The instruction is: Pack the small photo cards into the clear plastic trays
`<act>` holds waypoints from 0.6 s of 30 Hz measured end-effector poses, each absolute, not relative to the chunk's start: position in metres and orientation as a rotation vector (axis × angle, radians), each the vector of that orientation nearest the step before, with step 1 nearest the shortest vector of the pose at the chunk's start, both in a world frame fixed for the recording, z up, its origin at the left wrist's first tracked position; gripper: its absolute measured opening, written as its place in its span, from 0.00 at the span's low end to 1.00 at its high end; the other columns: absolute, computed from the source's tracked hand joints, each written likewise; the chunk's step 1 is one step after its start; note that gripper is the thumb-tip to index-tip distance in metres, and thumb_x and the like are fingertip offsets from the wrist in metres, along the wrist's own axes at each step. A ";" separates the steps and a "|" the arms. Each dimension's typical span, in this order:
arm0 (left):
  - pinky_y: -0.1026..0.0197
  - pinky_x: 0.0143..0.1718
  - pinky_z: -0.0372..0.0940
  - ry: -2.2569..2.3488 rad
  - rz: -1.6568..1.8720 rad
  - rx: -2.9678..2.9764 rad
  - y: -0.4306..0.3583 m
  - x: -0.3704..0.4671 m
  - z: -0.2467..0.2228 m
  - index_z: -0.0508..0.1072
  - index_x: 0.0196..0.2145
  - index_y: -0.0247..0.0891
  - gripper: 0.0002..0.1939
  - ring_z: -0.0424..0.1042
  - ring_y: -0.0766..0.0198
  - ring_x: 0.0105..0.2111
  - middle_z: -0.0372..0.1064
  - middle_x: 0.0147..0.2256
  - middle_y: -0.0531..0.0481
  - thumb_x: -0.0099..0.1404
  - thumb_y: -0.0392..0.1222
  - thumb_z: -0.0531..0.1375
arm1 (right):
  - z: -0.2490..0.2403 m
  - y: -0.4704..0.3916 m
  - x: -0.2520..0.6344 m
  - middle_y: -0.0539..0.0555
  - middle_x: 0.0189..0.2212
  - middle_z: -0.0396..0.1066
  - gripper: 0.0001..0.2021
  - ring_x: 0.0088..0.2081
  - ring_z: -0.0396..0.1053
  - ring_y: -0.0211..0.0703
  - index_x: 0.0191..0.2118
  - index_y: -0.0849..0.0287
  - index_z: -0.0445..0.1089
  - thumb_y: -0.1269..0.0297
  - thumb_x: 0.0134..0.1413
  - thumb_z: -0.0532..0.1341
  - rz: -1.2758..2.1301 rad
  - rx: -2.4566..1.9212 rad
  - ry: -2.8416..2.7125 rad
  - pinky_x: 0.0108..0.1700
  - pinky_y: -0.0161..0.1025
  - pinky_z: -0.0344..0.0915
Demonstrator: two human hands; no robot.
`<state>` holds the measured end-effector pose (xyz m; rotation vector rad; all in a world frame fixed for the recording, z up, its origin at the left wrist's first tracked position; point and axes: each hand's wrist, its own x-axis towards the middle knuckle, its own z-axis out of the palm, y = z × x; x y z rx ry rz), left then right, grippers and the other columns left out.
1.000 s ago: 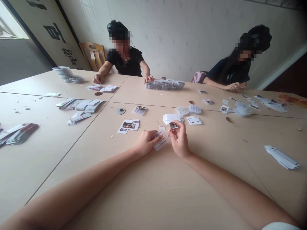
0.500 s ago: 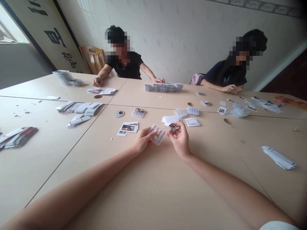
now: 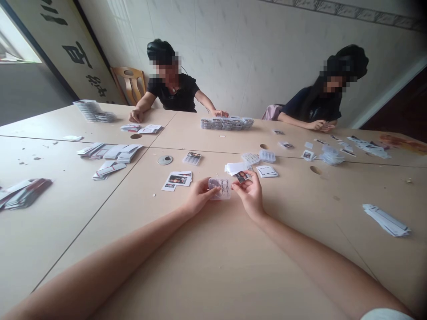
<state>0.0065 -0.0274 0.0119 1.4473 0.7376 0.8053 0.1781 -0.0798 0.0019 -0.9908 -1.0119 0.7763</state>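
My left hand (image 3: 201,195) is closed on a clear plastic case (image 3: 224,188) with rows of small dark shapes inside, the thumb lying across its face. Just right of the case, my right hand (image 3: 250,193) pinches a small printed card (image 3: 242,176) with a dark picture on it. Its fingertips come close to the case's right edge; I cannot tell if they touch. Beyond the right hand lie white paper cards (image 3: 236,167) and a black-framed white card (image 3: 267,171). Left of the case, picture cards (image 3: 178,178) rest on the table.
Clear cases (image 3: 267,155) and a case with a printed strip (image 3: 192,158) lie farther off. Card piles (image 3: 110,151) are at left, a strip bundle (image 3: 386,220) at right. Two people sit opposite, one with a hand (image 3: 220,114) at stacked cases (image 3: 227,123).
The clear case has turned in my left hand, from tilted to nearly level with its face towards me. My right hand stays almost in place with the small card.
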 end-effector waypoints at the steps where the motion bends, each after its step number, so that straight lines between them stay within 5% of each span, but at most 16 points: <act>1: 0.64 0.30 0.66 0.752 0.800 1.482 -0.027 0.006 0.011 0.67 0.32 0.34 0.17 0.69 0.65 0.29 0.68 0.29 0.51 0.58 0.52 0.63 | 0.003 -0.080 0.178 0.47 0.28 0.72 0.21 0.31 0.72 0.40 0.45 0.53 0.59 0.65 0.47 0.68 0.773 -0.989 -1.012 0.42 0.43 0.69; 6: 0.68 0.24 0.57 0.810 0.752 1.670 -0.027 0.005 0.012 0.63 0.28 0.35 0.17 0.61 0.70 0.24 0.60 0.23 0.56 0.60 0.52 0.61 | 0.005 -0.082 0.177 0.48 0.31 0.72 0.19 0.33 0.72 0.40 0.45 0.52 0.59 0.64 0.50 0.66 0.816 -0.955 -1.024 0.41 0.41 0.69; 18: 0.67 0.25 0.54 0.814 0.706 1.808 -0.029 0.003 0.011 0.64 0.31 0.36 0.15 0.59 0.70 0.25 0.60 0.25 0.56 0.62 0.52 0.58 | 0.003 -0.079 0.180 0.47 0.29 0.72 0.19 0.32 0.70 0.39 0.43 0.52 0.60 0.65 0.46 0.68 0.905 -0.928 -0.987 0.36 0.38 0.67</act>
